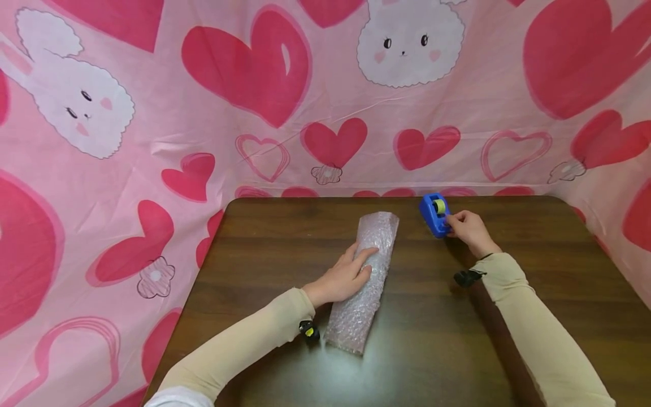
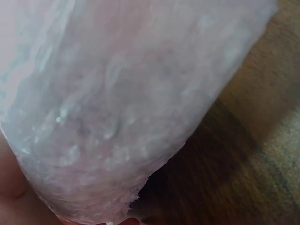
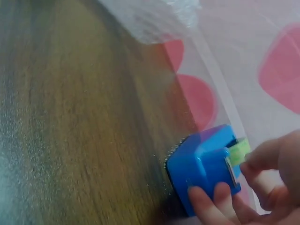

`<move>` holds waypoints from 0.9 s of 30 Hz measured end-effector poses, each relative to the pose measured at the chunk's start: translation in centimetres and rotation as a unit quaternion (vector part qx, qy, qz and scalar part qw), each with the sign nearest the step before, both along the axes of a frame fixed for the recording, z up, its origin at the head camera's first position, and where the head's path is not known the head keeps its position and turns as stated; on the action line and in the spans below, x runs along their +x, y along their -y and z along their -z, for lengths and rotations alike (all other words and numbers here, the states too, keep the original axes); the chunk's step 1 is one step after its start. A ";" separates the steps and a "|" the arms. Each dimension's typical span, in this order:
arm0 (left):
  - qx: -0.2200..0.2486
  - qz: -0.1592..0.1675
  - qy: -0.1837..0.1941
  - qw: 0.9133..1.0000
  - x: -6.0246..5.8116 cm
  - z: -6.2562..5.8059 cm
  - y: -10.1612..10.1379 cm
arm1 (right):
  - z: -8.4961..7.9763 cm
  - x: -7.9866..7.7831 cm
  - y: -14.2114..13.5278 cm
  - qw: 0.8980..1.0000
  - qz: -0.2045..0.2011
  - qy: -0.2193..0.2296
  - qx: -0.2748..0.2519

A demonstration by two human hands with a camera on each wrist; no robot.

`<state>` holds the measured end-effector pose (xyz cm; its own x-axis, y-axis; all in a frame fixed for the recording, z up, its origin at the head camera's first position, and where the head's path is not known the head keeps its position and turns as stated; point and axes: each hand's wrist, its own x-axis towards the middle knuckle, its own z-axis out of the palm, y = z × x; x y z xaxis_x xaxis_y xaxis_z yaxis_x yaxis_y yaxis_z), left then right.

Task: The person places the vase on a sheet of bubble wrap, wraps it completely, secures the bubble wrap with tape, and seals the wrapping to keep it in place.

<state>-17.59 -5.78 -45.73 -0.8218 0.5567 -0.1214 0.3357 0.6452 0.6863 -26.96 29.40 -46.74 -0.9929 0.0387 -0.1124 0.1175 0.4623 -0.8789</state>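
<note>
A long flat parcel of bubble wrap (image 1: 360,294) lies slanted on the table, and its crinkled surface fills most of the left wrist view. On its upper part rests my left hand (image 1: 342,278), fingers spread over the wrap. Near the table's far edge stands a blue tape dispenser (image 1: 434,217) with a yellow-green tape roll (image 1: 439,207). At the dispenser's front end, my right hand (image 1: 470,230) pinches with thumb and forefinger beside the roll, seemingly on the tape's end. Its other fingertips (image 3: 202,202) touch the dispenser's blue body. The clear tape itself is hard to make out.
The dark wooden table (image 1: 285,237) has rounded far corners. Behind and beside it hangs a pink cloth (image 1: 203,141) printed with hearts and rabbits. The dispenser stands close to the far edge, right of the wrap.
</note>
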 end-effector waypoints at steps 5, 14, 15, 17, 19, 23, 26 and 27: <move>0.001 -0.002 -0.004 1.000 0.0 0.0 0.0 | -0.4 0.6 -0.8 0.993 -0.015 0.039 -0.111; 0.008 0.002 -0.018 1.000 -0.4 0.1 0.1 | 0.4 2.7 -3.5 0.928 -0.139 0.044 -0.343; 0.008 0.001 -0.019 1.000 -0.4 0.1 0.1 | 0.7 2.8 -3.7 0.928 -0.148 0.032 -0.340; 0.007 0.001 -0.017 1.000 -0.3 0.2 0.1 | 1.3 3.0 -3.8 0.942 -0.159 -0.004 -0.294; 0.009 0.002 -0.013 1.000 -0.2 0.2 0.0 | 1.6 3.1 -3.7 0.966 -0.156 -0.055 -0.196; 0.012 0.003 -0.008 1.000 -0.1 0.3 -0.1 | 1.5 3.3 -4.0 0.980 -0.145 -0.134 0.009; 0.011 0.002 -0.007 1.000 -0.1 0.3 -0.1 | 1.3 3.0 -4.5 0.968 -0.152 -0.170 0.100; 0.010 0.001 -0.007 1.000 -0.1 0.3 -0.1 | 1.2 3.0 -4.7 0.965 -0.157 -0.175 0.117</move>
